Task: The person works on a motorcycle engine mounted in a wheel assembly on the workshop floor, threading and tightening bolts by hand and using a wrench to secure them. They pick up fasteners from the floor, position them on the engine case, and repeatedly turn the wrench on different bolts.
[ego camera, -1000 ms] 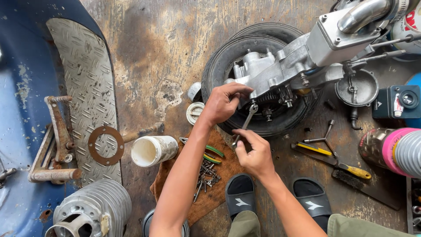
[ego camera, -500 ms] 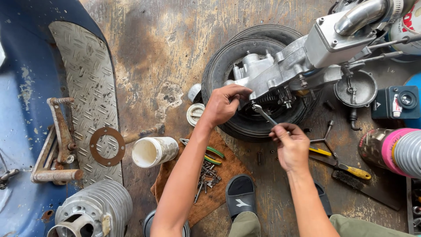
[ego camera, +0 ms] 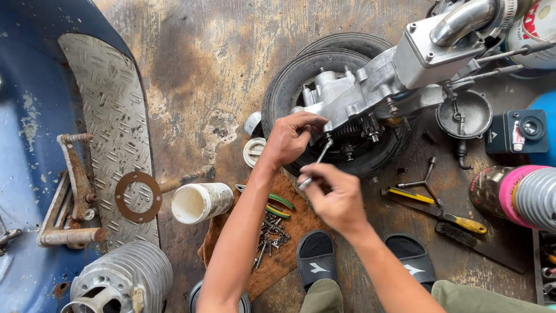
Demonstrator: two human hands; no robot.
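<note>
- Left hand [ego camera: 289, 139]: fingers curled shut against the near-left edge of the silver engine casing [ego camera: 359, 95], thumb side touching the metal; whether it pinches anything small there – can't tell.
- Right hand [ego camera: 336, 200]: closed grip round the near end of a slim metal tool [ego camera: 314, 163], prob. a driver or socket bar.
- Tool's long axis runs diagonal: handle end near-left in the right fist, tip pointing far-right & up into the underside of the casing, just right of the left hand's fingers.
- Engine lies across a black tyre [ego camera: 295, 81] on the stained floor [ego camera: 197, 69]; chrome pipe [ego camera: 463, 20] at far right.
- Near the arms: brown rag [ego camera: 289, 255] w/ a heap of screws [ego camera: 269, 232] and green-handled pliers [ego camera: 278, 206].
- Left of the rag: white plastic cup [ego camera: 200, 203] on its side; small white cap [ego camera: 253, 152] by the tyre.
- Right side: yellow-handled screwdriver [ego camera: 452, 219], three-way wrench [ego camera: 423, 179], round carb cover [ego camera: 463, 116].
- Far left: blue scooter body [ego camera: 23, 145] w/ tread plate [ego camera: 110, 116], ring gasket [ego camera: 138, 197]; finned cylinder [ego camera: 124, 281] near-left.
- Black sandals [ego camera: 315, 261] at near edge.
</note>
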